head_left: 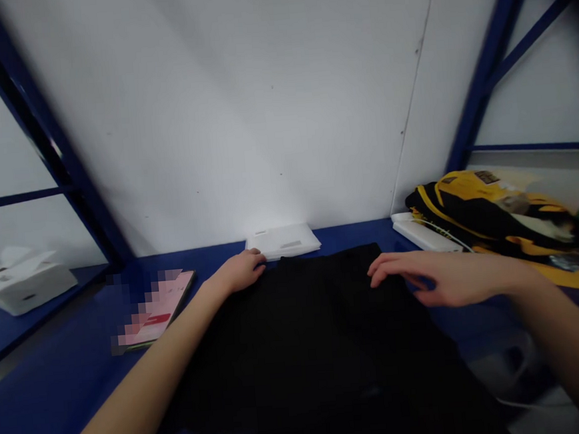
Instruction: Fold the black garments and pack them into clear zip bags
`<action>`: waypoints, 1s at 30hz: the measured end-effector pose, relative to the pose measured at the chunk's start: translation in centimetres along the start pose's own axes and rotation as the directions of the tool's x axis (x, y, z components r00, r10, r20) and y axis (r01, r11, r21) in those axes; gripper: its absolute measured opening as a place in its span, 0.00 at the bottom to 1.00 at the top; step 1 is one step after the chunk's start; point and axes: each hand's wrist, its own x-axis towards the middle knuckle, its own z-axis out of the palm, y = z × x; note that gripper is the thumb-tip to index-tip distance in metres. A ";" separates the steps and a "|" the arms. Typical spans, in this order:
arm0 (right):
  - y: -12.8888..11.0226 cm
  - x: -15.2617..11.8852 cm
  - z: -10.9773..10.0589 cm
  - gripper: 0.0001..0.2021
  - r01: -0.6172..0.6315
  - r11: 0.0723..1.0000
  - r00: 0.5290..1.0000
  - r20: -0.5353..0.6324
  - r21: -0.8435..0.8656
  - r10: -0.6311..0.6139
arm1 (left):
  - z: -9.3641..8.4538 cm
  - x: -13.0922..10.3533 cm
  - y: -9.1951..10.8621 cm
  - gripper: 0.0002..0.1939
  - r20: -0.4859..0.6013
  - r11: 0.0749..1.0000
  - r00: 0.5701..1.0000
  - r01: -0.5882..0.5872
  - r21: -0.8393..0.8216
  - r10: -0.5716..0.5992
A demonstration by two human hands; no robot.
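Note:
A black cloth garment (pixel 304 343) lies spread over the blue table in front of me, its narrow far edge near the wall. At its far left corner my left hand (pixel 244 271) rests with fingers stretched out, beside a flat white packet (pixel 284 241). My right hand (pixel 434 278) is over the garment's right side, its fingers loosely bent and apart, with nothing in them. Whether the right fingertips touch the cloth, I cannot tell.
On the left are a pink printed booklet (pixel 159 311) and a white tissue box (pixel 21 285). A white power strip (pixel 426 233) with a cable and a yellow-and-black bag (pixel 499 210) lie at right. White panels (pixel 271 111) and blue frame posts (pixel 57 135) bound the table.

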 end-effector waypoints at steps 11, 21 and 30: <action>-0.1 0.3 0.9 0.23 -0.021 0.997 0.999 -0.030 -0.081 0.018 | 0.1 -0.2 -0.1 0.19 -0.008 1.000 1.000 0.024 -0.018 -0.024; -4.2 6.2 1.1 0.12 0.209 0.974 0.955 -0.230 0.085 -0.185 | 0.0 0.1 0.2 0.18 -0.109 0.998 0.992 0.069 0.011 -0.067; -2.0 6.7 1.3 0.11 0.038 0.985 0.975 -0.220 0.169 0.000 | -1.5 -0.4 0.5 0.19 -0.235 0.980 0.954 0.159 -0.123 -0.184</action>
